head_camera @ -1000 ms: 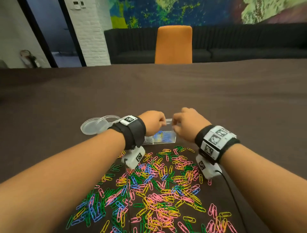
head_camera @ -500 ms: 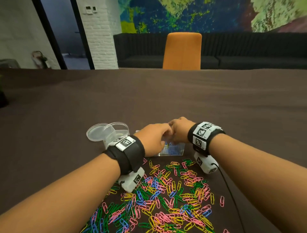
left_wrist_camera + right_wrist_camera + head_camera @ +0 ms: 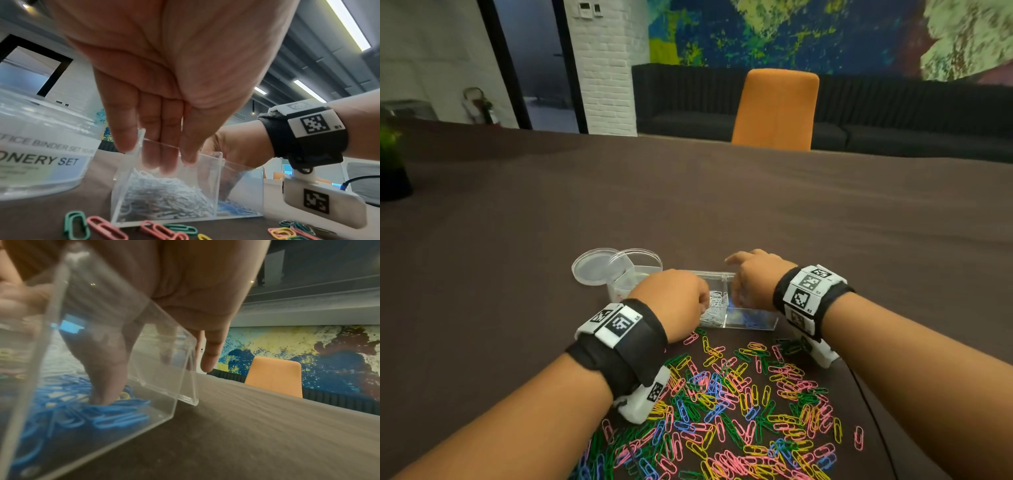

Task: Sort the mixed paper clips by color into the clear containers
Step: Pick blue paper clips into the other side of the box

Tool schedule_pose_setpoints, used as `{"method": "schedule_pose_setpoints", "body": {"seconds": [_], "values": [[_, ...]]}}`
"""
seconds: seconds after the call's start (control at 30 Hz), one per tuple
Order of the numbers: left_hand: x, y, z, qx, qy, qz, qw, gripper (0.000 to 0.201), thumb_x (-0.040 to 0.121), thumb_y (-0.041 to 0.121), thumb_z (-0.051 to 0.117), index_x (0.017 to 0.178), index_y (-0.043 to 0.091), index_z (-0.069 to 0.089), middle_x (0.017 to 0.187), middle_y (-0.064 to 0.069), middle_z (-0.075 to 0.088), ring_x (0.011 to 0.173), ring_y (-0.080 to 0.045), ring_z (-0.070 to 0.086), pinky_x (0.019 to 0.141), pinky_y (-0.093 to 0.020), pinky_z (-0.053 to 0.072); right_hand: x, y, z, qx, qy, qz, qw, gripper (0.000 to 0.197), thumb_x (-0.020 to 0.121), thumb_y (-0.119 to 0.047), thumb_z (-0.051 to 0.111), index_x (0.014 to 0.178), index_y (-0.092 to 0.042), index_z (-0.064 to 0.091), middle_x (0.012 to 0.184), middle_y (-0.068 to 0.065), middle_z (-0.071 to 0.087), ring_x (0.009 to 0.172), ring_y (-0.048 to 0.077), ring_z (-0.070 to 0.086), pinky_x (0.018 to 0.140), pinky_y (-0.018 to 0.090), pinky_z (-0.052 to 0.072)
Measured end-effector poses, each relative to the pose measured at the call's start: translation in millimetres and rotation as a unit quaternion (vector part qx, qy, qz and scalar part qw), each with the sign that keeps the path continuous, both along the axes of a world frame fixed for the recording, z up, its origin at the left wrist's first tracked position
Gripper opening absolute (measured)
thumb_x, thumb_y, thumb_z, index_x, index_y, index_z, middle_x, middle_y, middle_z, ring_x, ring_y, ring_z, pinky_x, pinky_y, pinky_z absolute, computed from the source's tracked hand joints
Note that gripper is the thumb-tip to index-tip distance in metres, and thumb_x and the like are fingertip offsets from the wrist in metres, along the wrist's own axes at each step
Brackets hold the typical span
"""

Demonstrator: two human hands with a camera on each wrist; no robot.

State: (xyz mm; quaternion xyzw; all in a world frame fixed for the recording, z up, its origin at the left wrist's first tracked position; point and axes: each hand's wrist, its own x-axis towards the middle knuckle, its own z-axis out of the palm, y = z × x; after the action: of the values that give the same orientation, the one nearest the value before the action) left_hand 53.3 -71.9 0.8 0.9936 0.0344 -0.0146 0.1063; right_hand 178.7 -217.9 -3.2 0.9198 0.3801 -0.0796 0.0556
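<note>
Hands now parted, left hand [image 3: 677,297] fingers straight over clear box [image 3: 751,320], right hand [image 3: 755,281] seemingly reaching inside, loose.

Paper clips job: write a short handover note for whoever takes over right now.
Left hand: fingers straight, pointing down over the white clips in the clear box.
Right hand: fingers down in the other compartment, on the blue clips. I cannot tell whether it is pinching one.
Round tub: open, left of the box, with its lid beside it.
Done: white and blue clips are partly sorted. A yellow clip lies among the blue ones.
Left: the mixed pile of pink, green, yellow and blue clips on the table.
</note>
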Motion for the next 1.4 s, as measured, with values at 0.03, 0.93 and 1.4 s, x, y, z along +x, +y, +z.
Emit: {"method": "schedule_pose_setpoints", "body": {"seconds": [0.03, 0.93, 1.4], "values": [[0, 0, 0, 0.002, 0.0, -0.003, 1.0, 0.015, 0.093, 0.023, 0.056, 0.097, 0.028, 0.07, 0.094, 0.007, 0.07, 0.089, -0.017, 0.062, 0.075, -0.028, 0.047, 0, -1, 0, 0.0, 0.0, 0.005, 1.0, 0.022, 0.081, -0.039, 0.071, 0.062, -0.044, 0.062, 0.15, -0.017, 0.035, 0.126, 0.021, 0.042, 0.096, 0.043, 0.047], [-3, -1, 3, -0.017, 0.003, 0.005, 1.0, 0.016, 0.093, 0.02, 0.057, 0.098, 0.026, 0.071, 0.098, 0.005, 0.07, 0.093, -0.017, 0.064, 0.081, -0.029, 0.05, -3, 0, 5, -0.031, 0.023, 0.041, 0.998, 0.009, 0.084, -0.028, 0.068, 0.088, -0.029, 0.076, 0.141, -0.013, 0.046, 0.108, 0.013, 0.06, 0.09, 0.036, 0.052], [-2, -2, 4, -0.015, 0.017, -0.014, 1.0, 0.018, 0.095, 0.018, 0.056, 0.104, 0.023, 0.071, 0.103, 0.002, 0.07, 0.096, -0.02, 0.064, 0.082, -0.031, 0.049, 1, -7, 22, -0.061, 0.055, 0.064, 0.995, 0.006, 0.08, -0.022, 0.065, 0.076, -0.023, 0.07, 0.139, -0.015, 0.05, 0.103, 0.005, 0.057, 0.088, 0.034, 0.052]]}}
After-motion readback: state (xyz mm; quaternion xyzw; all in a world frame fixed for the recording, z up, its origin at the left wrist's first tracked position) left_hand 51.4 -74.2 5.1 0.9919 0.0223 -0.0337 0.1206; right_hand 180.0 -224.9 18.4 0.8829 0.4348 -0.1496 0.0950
